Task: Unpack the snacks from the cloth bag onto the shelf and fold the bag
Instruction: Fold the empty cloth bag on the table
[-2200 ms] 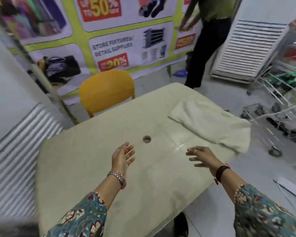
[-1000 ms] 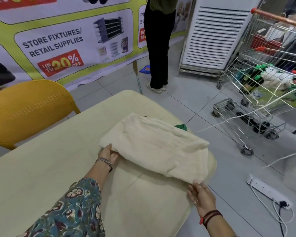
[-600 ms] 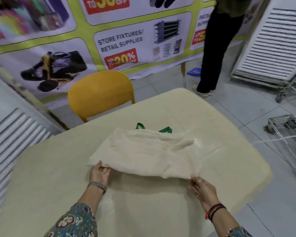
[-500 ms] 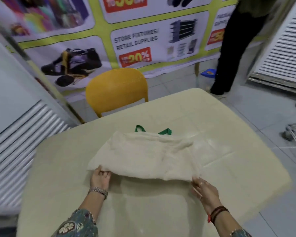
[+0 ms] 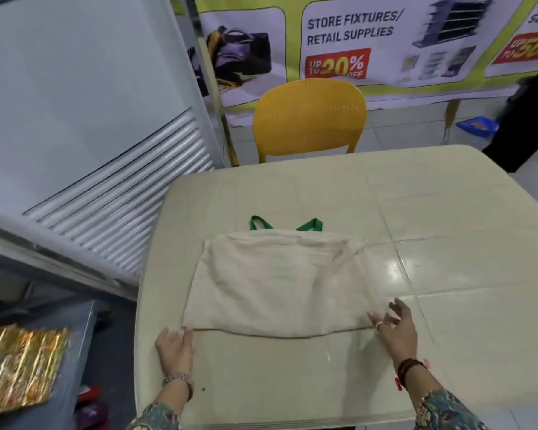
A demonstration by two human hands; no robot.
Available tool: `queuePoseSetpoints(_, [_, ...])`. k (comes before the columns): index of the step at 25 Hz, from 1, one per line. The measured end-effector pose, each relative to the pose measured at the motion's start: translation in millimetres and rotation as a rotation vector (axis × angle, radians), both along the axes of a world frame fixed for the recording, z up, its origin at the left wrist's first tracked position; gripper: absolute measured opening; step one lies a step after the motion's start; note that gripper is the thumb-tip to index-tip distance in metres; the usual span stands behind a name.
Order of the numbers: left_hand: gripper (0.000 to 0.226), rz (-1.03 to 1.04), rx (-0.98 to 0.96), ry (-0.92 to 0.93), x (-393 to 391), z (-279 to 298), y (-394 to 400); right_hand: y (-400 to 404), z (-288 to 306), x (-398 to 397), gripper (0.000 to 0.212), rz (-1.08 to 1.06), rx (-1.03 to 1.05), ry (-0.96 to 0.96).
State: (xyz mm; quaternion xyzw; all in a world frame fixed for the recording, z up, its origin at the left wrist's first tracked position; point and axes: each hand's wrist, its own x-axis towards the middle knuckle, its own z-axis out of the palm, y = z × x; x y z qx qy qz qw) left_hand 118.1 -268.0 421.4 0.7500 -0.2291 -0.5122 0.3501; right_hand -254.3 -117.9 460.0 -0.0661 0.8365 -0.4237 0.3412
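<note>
From the head view, the cream cloth bag (image 5: 277, 290) lies flat on the pale worktop (image 5: 432, 212), toward its near left part, with two green handles (image 5: 286, 224) poking out past the far edge of the cloth. The left hand (image 5: 176, 347) rests at the bag's near left corner, fingers fairly straight and touching the hem — not curled round it. The right hand (image 5: 395, 328) sits at the near right corner, fingers spread and relaxed, its tips at or just over the cloth's edge; it grips nothing. A yellow chair (image 5: 309, 119) stands at the worktop's far side, before a banner (image 5: 351, 35) reading "Store fixtures / retail supplies". A white louvred unit (image 5: 84, 119) stands to the left, and a gold foil packet (image 5: 19, 367) lies on a grey surface at lower left.
</note>
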Motion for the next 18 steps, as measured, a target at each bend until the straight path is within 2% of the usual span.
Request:
queuePoseSetpoints(2, [0.060, -0.222, -0.037, -0.229, 20, -5, -6, -7, 3, -4, 0.059, 0.076, 0.049, 0.070])
queuePoseSetpoints(4, [0.051, -0.423, -0.044, -0.305, 25, -1, -15, -9, -1, -7, 0.048, 0.106, 0.123, 0.123])
queuePoseSetpoints(6, [0.041, -0.544, -0.054, -0.393, 27, -1, -26, -7, -8, -9, 0.038, 0.032, 0.128, 0.126])
queuePoseSetpoints(10, [0.027, -0.636, -0.043, -0.510, 27, -4, -45, -5, -7, -14, 0.009, -0.090, 0.026, 0.071])
queuePoseSetpoints(14, [0.018, -0.562, -0.010, -0.487, 35, -1, -43, -3, -2, -23, 0.017, -0.184, -0.072, 0.061])
queuePoseSetpoints(18, [0.013, -0.553, -0.022, -0.460, 41, 4, -14, 0, -13, -33, 0.012, -0.205, -0.006, 0.035])
